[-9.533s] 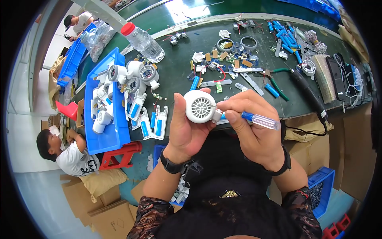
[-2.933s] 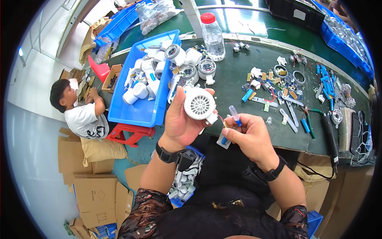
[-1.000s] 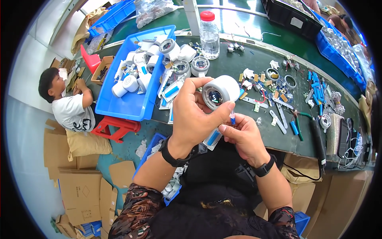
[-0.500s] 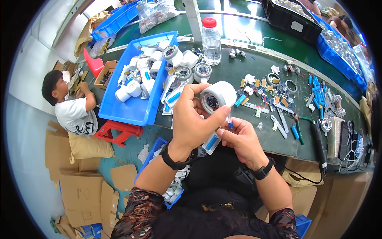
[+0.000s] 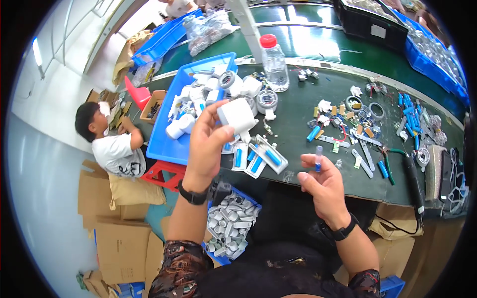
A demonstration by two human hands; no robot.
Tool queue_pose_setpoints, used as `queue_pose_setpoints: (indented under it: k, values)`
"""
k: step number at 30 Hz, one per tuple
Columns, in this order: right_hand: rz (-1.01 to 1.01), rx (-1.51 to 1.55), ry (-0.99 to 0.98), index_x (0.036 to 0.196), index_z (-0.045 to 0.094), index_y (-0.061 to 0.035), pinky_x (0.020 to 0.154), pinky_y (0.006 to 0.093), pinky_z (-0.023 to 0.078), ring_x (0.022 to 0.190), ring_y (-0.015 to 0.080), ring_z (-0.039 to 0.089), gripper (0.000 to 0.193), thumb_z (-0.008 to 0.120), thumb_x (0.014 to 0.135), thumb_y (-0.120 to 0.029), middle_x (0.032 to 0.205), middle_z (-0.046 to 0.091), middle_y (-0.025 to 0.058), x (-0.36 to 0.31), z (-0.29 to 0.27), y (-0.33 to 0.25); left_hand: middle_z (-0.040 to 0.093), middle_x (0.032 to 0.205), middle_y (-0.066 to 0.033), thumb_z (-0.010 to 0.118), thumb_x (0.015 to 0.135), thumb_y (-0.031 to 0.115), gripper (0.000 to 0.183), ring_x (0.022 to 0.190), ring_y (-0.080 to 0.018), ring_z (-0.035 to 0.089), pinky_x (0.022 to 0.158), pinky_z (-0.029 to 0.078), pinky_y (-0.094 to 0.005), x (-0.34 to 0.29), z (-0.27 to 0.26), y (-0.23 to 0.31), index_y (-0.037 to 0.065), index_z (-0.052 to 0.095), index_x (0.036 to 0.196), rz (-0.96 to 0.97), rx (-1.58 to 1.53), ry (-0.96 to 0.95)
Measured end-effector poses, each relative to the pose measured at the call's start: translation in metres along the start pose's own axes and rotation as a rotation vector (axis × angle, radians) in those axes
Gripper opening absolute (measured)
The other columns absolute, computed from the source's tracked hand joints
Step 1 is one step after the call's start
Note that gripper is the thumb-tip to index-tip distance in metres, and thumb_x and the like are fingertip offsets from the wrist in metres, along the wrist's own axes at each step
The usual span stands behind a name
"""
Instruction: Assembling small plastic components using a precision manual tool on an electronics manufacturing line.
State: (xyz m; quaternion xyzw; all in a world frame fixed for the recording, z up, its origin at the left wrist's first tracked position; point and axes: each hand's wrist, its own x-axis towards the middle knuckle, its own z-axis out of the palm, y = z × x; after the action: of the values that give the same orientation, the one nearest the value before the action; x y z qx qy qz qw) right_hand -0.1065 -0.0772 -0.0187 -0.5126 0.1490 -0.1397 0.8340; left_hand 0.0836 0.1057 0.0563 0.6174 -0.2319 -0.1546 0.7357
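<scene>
My left hand [image 5: 204,149] is closed round a white, rounded plastic housing [image 5: 238,118], raised over the near edge of the bench. Its open ring face is turned out of sight. Off to the right, my right hand [image 5: 325,187] pinches a slim clear-and-blue stick [image 5: 318,158] upright between its fingers; its exact kind cannot be made out. Between the hands, several white parts with blue cylindrical cells [image 5: 272,157] lie on the bench edge. Left of the housing, a blue bin [image 5: 169,155] is heaped with similar white housings.
A water bottle with a red cap [image 5: 275,64] stands behind the housings. Loose circuit parts, rings and metal strips [image 5: 365,158] lie to the right, near green-handled pliers [image 5: 389,166]. A lower blue bin [image 5: 218,257] holds white pieces. A person [image 5: 117,149] sits at the left.
My hands have come apart: the left has carried the housing leftward and turned it, the right has moved away rightward with the stick. The whole view has shifted slightly.
</scene>
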Motion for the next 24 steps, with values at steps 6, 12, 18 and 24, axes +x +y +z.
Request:
queue_pose_setpoints:
  k: [6,12,18,24]
  values:
    - [0.012,0.053,0.059,0.123,0.06,-0.0003,0.061,0.0197,0.047,0.075,0.0052,0.057,0.032,0.07,0.092,-0.002,0.097,0.061,0.0009,-0.007,-0.014,0.001,0.063,0.111,-0.0049,0.071,0.085,0.012,0.053,0.088,-0.0094,0.059,0.076,0.049,-0.0236,0.048,-0.016,0.025,0.001,0.058,0.135,0.079,0.376,0.029]
    - [0.016,0.02,0.008,0.118,0.061,0.0004,0.06,0.0197,0.046,0.07,0.005,0.055,0.028,0.071,0.092,-0.002,0.087,0.06,-0.0005,-0.006,-0.017,0.0,0.07,0.11,-0.0155,0.077,0.081,0.027,0.053,0.097,-0.0239,0.068,0.085,0.054,-0.0349,0.103,-0.02,0.009,0.001,0.064,0.125,0.197,0.952,-0.012]
    - [0.03,0.062,-0.011,0.116,0.062,0.0005,0.06,0.0204,0.046,0.07,0.0052,0.054,0.025,0.071,0.093,-0.003,0.084,0.059,-0.0015,-0.014,-0.028,0.016,0.068,0.106,-0.0155,0.079,0.077,0.041,0.055,0.098,-0.0341,0.067,0.085,0.054,-0.0438,0.109,0.018,-0.016,0.005,0.068,0.117,0.432,1.442,-0.011]
    - [0.039,0.017,-0.017,0.116,0.062,-0.001,0.059,0.0188,0.043,0.069,0.0022,0.054,0.025,0.072,0.093,-0.004,0.086,0.059,-0.0029,-0.022,-0.032,0.009,0.067,0.106,-0.0166,0.067,0.082,0.042,0.048,0.096,-0.0362,0.068,0.082,0.055,-0.0463,0.126,0.032,-0.022,0.007,0.069,0.115,0.298,1.754,-0.031]
